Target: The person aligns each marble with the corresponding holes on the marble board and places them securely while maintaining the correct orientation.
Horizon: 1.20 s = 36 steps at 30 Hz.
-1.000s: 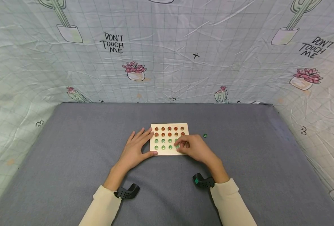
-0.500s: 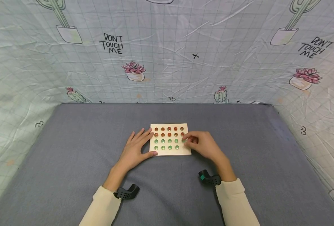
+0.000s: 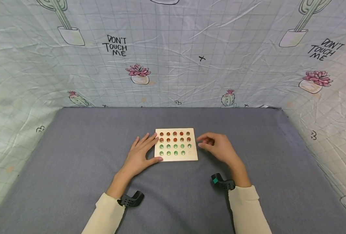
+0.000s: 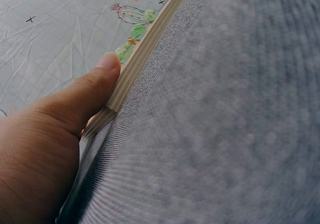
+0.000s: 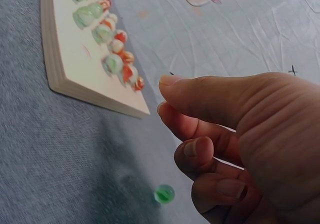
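A pale wooden board (image 3: 173,158) lies on the grey cloth, bearing rows of orange marbles (image 3: 175,134) at the back and green marbles (image 3: 175,146) in front. The hollow at its front right corner is bare. My left hand (image 3: 139,156) rests spread along the board's left side, its thumb (image 4: 102,74) against the front edge. Just off the right side hovers my right hand (image 3: 218,146), fingers loosely bent, a gap between thumb and forefinger and nothing held. Below those fingers, a loose green marble (image 5: 164,194) sits on the cloth in the right wrist view; the hand hides it from the head camera.
Grey cloth (image 3: 102,130) covers the table all around the board. A light curtain (image 3: 173,81) printed with cacti hangs behind and at both sides. Each wrist wears a black camera mount (image 3: 131,199).
My right hand has drawn back rightward from the board's green rows, uncovering its right side, and now hides the loose green marble in the head view. The left hand stays put.
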Each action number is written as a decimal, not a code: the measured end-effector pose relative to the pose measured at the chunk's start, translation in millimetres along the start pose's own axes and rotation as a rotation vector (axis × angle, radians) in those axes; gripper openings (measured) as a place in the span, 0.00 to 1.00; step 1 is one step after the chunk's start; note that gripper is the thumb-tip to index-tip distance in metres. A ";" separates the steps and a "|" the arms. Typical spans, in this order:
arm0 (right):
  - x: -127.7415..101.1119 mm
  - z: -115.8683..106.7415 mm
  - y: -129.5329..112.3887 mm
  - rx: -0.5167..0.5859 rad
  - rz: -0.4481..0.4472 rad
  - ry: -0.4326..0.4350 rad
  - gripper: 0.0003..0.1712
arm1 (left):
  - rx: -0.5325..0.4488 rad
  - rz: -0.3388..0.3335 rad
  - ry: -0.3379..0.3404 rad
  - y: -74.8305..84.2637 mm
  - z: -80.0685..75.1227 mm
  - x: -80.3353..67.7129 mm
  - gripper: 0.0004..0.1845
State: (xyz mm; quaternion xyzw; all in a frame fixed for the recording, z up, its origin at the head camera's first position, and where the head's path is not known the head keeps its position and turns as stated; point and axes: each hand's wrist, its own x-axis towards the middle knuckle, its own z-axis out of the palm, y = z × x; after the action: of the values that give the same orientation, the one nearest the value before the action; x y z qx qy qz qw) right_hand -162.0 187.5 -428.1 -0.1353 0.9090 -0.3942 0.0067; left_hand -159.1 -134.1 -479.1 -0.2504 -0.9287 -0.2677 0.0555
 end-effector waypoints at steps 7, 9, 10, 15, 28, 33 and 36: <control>-2.4 -6.2 7.2 -0.014 0.015 0.041 0.09 | -0.001 0.005 0.003 -0.8 0.3 -1.4 0.44; -2.5 -8.5 9.1 -0.019 0.021 0.051 0.09 | -0.001 0.005 0.004 -1.0 0.3 -1.6 0.44; -2.6 -9.7 10.1 -0.022 0.022 0.057 0.10 | -0.002 0.006 0.005 -1.0 0.4 -1.7 0.44; -4.1 -16.9 13.8 -0.031 0.037 0.091 0.10 | 0.002 0.002 0.004 -1.4 0.4 -1.5 0.44; -7.7 -22.2 35.3 -0.057 0.080 0.174 0.11 | -0.003 0.003 0.006 -0.8 0.4 -1.0 0.44; -8.4 -20.9 42.1 -0.066 0.078 0.174 0.12 | -0.005 0.004 0.006 -0.2 0.6 -0.8 0.44; -7.0 -17.5 44.4 -0.059 0.085 0.167 0.12 | -0.005 0.004 0.004 0.1 0.3 -0.4 0.44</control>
State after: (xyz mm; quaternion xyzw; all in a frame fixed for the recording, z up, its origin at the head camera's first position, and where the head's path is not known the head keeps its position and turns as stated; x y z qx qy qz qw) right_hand -168.0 230.7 -448.6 -0.0636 0.9224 -0.3767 -0.0562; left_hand -158.7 -134.1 -479.4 -0.2521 -0.9274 -0.2702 0.0573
